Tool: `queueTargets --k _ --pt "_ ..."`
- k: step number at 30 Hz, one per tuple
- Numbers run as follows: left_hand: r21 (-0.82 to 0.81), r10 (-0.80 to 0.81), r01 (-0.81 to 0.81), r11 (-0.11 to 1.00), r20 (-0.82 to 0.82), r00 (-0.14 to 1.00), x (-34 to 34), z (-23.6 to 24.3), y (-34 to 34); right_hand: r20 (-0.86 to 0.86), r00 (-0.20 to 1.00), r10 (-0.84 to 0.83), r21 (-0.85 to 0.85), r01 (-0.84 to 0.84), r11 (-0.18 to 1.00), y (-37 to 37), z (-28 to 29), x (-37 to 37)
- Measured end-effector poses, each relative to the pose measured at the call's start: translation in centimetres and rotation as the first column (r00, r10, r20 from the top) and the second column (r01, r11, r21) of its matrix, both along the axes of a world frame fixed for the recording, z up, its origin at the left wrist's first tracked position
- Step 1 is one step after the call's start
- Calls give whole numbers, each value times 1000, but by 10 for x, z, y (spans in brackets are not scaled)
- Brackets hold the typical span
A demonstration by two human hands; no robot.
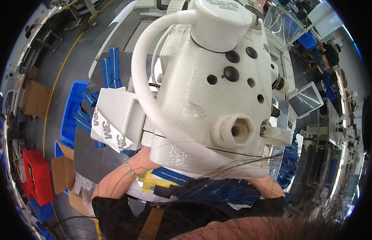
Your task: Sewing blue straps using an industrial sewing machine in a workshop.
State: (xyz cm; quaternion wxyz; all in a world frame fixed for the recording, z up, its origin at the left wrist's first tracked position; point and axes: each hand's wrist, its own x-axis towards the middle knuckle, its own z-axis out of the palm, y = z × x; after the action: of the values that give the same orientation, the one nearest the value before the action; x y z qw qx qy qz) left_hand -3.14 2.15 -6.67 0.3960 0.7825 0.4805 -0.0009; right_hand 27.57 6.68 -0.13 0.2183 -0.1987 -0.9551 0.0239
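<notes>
Hands: the bare left forearm [114,182] leaves a black sleeve, with a clear beaded bracelet [130,167] at the wrist, and passes behind the lower edge of the cream-white enamelled machine head [200,96]. Left hand hidden there; cannot tell whether it is open or closed, or what it holds. The bare right forearm [270,187] goes behind the lower right corner of the same casing. Right hand likewise hidden; grip and contact cannot be told.

Nearest to both: blue zipper strips [170,176], lying between the forearms, just below the machine head. A yellow sheet [146,185] shows beside the left wrist.

Surroundings, left to right: red plastic crate [37,176]; open brown cardboard box [62,172] with crumpled clear plastic film [82,187] beside it; blue plastic bin [68,122], near the edge of the grey tabletop [86,158]. More blue strips with pale teeth lie at the upper left of this top. White box-shaped housing [121,114], partly covered by printed film, adjoins the casing. Thick white hose [141,72] curves down from a white cylindrical cap [222,30] across the casing's front. Cream hexagonal-mouthed knob [234,131] at lower right; tangled blue bundle [289,164] farther right.

Obstruction: machine head and hose cover the work area; loose hair strands cross the lower view.
</notes>
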Motion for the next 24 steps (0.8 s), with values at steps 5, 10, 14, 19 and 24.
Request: queueTargets --k 5,10,14,19,24 --pt "-49 120 -117 992 66 991 7 4 5 -125 990 69 -120 -84 989 1 -29 2" --pt "-111 262 -249 962 123 957 19 13 8 -245 964 104 -204 -156 966 2 -48 0" --pt "-141 150 -136 981 94 984 17 9 11 -232 960 157 -166 -198 966 5 -46 5" --pt "-93 127 -118 989 102 987 15 1 11 -225 965 135 -118 -165 979 3 -47 2" --pt "-40 119 -114 993 130 984 21 7 13 -216 971 105 -162 -142 977 1 -51 1"
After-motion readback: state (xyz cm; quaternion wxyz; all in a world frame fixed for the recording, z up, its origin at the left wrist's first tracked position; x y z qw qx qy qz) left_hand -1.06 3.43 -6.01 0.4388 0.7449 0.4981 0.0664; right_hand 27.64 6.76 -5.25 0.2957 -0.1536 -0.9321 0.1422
